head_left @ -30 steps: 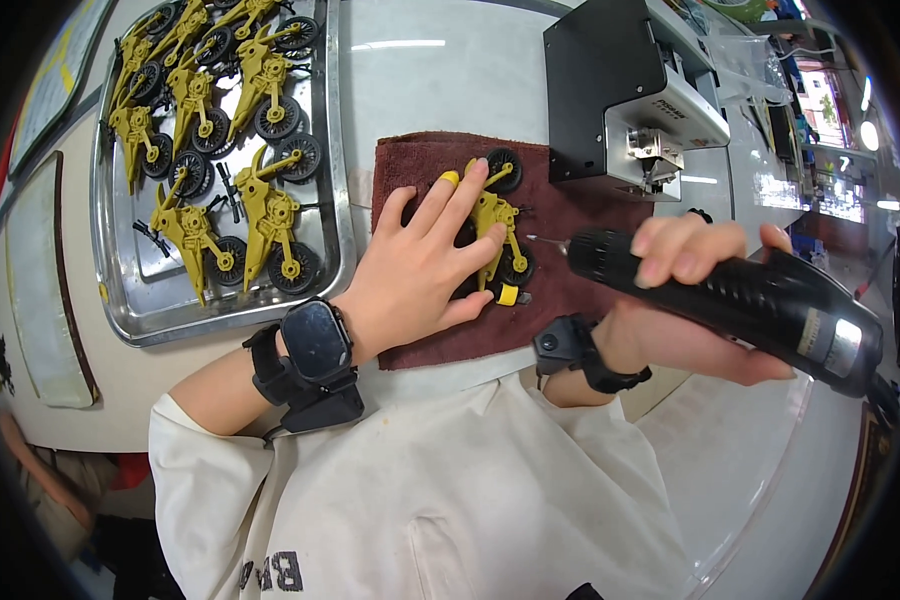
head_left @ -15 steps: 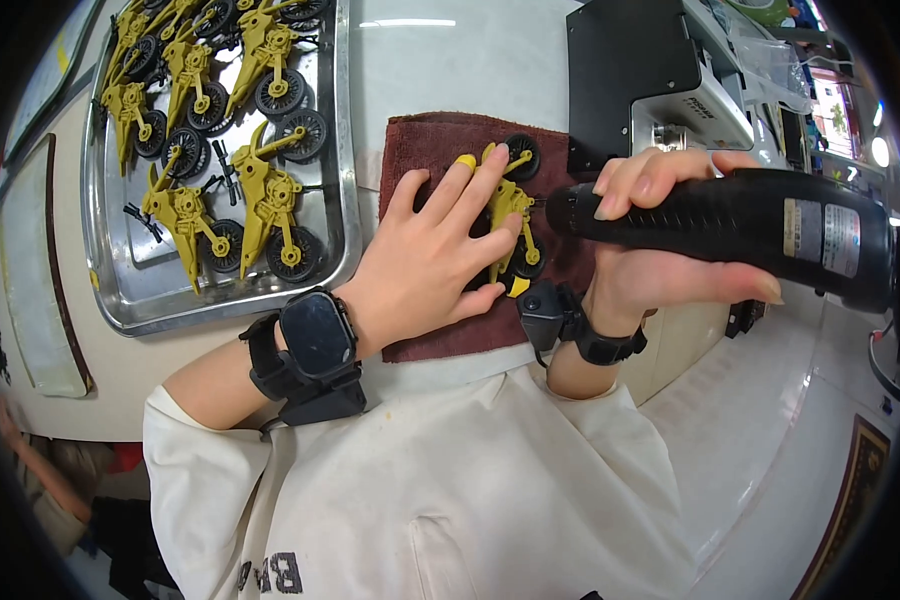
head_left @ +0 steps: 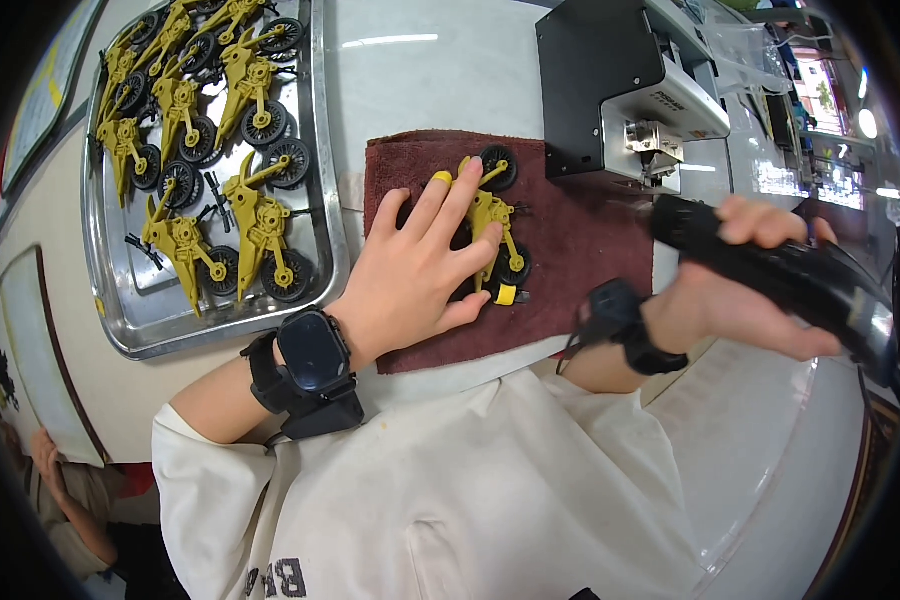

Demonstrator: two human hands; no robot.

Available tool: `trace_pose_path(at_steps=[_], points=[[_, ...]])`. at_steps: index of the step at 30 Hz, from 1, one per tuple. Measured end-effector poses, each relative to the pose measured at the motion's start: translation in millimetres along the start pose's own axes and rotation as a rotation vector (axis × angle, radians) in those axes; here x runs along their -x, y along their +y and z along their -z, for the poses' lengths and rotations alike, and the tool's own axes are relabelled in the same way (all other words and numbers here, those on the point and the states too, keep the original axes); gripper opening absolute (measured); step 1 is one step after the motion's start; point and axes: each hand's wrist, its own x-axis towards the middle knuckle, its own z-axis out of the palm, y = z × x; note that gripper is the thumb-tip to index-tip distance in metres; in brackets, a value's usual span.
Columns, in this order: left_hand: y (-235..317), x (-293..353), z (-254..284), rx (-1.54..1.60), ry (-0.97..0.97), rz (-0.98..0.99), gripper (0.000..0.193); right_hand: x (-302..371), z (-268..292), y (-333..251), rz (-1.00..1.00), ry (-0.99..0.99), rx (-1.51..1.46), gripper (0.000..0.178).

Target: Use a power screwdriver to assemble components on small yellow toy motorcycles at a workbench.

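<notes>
My left hand (head_left: 415,255) rests spread on a yellow and black toy motorcycle (head_left: 490,222), holding it down on a dark red cloth (head_left: 585,240). The fingertips lie on its body, and a yellow band (head_left: 442,177) circles one finger. Beside my left thumb is a small yellow piece (head_left: 507,295) with a dark end. My right hand (head_left: 745,295) is wrapped round a black power screwdriver (head_left: 710,232), partly blurred. Its front end points left, over the cloth's right side and apart from the toy.
Several similar toys (head_left: 260,222) lie in a metal tray (head_left: 337,220) on the left. A black and silver machine (head_left: 595,90) stands behind the cloth on the right. Another person's hand (head_left: 48,460) shows at the lower left.
My right hand has drawn the power screwdriver back to the right, away from the toy motorcycle. My left hand stays on the toy. The whole view has shifted a little.
</notes>
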Motion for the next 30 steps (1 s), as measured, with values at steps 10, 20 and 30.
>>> trace_pose_path(at_steps=[10,20,30], points=[[-0.7,-1.8,0.8,0.005,0.012,-0.011,0.055,-44.4,8.9,31.3,-0.045,0.098,0.442,0.092],[-0.6,-0.9,-0.1,0.02,0.038,-0.017,0.052,40.2,-42.2,8.6,-0.143,-0.263,-0.235,0.089],[-2.0,0.3,2.9,0.022,-0.009,-0.003,0.059,53.1,-55.3,50.7,-0.244,-0.341,-0.15,0.1]])
